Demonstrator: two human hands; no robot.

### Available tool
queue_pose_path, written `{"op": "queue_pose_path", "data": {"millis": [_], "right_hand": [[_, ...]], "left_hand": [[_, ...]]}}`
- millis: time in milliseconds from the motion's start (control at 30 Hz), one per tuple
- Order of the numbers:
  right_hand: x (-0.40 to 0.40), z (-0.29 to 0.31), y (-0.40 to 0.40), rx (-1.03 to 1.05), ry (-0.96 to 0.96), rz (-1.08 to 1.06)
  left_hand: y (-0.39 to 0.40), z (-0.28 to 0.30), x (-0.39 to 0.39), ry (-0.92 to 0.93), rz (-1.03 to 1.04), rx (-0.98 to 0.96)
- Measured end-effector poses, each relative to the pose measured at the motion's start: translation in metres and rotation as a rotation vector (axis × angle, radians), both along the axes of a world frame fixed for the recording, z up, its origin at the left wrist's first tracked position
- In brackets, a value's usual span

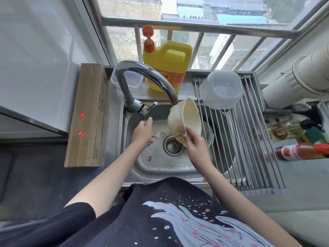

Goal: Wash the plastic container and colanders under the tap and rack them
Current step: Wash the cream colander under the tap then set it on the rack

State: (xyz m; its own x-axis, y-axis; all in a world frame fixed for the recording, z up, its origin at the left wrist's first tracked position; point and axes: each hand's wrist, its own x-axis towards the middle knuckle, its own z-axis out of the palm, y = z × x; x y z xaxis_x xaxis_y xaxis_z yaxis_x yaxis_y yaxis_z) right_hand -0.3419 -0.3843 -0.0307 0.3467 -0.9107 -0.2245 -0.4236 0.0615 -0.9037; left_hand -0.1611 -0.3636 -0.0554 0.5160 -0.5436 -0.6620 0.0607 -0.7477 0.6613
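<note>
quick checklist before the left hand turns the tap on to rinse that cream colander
1. Colander held firmly: ok. The right hand grips the cream colander at its lower rim.
2. Colander under the spout: ok. Its upper edge sits just below the tap outlet.
3. Left hand free: ok. The left hand holds nothing and is near the tap lever, not yet on it.
4. Water running: cannot tell; no stream is visible.
5. Drain clear: ok. The drain strainer is uncovered.
6. Rack space: ok. The clear plastic container lies upside down at the far end of the rack; near bars are bare.

Dark short-sleeved top (160,216), pale wave-and-petal print, perhaps blossoms
</note>
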Motion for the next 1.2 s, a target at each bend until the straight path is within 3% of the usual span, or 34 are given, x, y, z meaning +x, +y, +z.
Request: {"op": "queue_pose_path", "data": {"millis": [67, 133, 167, 267, 300, 333, 400, 467, 567, 633, 800, 967, 1067, 1200], "right_hand": [[0.003, 0.008, 0.000, 0.019, -0.083, -0.021], [0.005, 0.008, 0.000, 0.118, -0.180, -0.103], [0.007, 0.005, -0.001, 0.200, -0.222, -0.167], [0.006, -0.004, -0.004, 0.419, -0.299, -0.296], [0.005, -0.005, -0.005, 0.461, -0.318, -0.297], [0.003, -0.006, -0.006, 0.488, -0.336, -0.283], [0.001, -0.006, -0.008, 0.519, -0.361, -0.273], [-0.002, -0.007, -0.012, 0.557, -0.374, -0.297], [-0.004, -0.007, -0.017, 0.631, -0.390, -0.344], [-0.004, -0.006, -0.020, 0.647, -0.381, -0.349], [-0.001, -0.006, -0.024, 0.607, -0.283, -0.267], [0.005, -0.001, -0.043, 0.467, -0.036, -0.081], [0.015, 0.008, -0.062, 0.314, 0.116, 0.111], [0.022, 0.022, -0.085, 0.155, 0.258, 0.243]], "left_hand": [[0.002, -0.007, 0.001, 0.190, 0.014, 0.069], [0.005, -0.012, -0.001, 0.247, 0.061, 0.038], [0.007, -0.013, -0.001, 0.143, 0.058, -0.012], [0.005, 0.000, -0.001, -0.397, -0.055, -0.185], [0.001, 0.013, -0.004, -0.428, -0.062, -0.262], [-0.006, 0.022, -0.006, -0.368, -0.077, -0.346], [-0.027, 0.040, -0.014, -0.080, -0.125, -0.424], [-0.049, 0.055, -0.024, 0.143, -0.213, -0.373], [-0.068, 0.057, -0.030, 0.213, -0.307, -0.298], [-0.079, 0.050, -0.028, 0.120, -0.345, -0.291], [-0.092, 0.048, -0.020, -0.152, -0.597, -0.117], [-0.077, 0.034, -0.009, -0.037, -0.851, -0.084], [-0.068, 0.021, -0.005, 0.014, -0.837, -0.141], [-0.063, 0.020, 0.012, -0.101, -0.803, -0.215]]}}
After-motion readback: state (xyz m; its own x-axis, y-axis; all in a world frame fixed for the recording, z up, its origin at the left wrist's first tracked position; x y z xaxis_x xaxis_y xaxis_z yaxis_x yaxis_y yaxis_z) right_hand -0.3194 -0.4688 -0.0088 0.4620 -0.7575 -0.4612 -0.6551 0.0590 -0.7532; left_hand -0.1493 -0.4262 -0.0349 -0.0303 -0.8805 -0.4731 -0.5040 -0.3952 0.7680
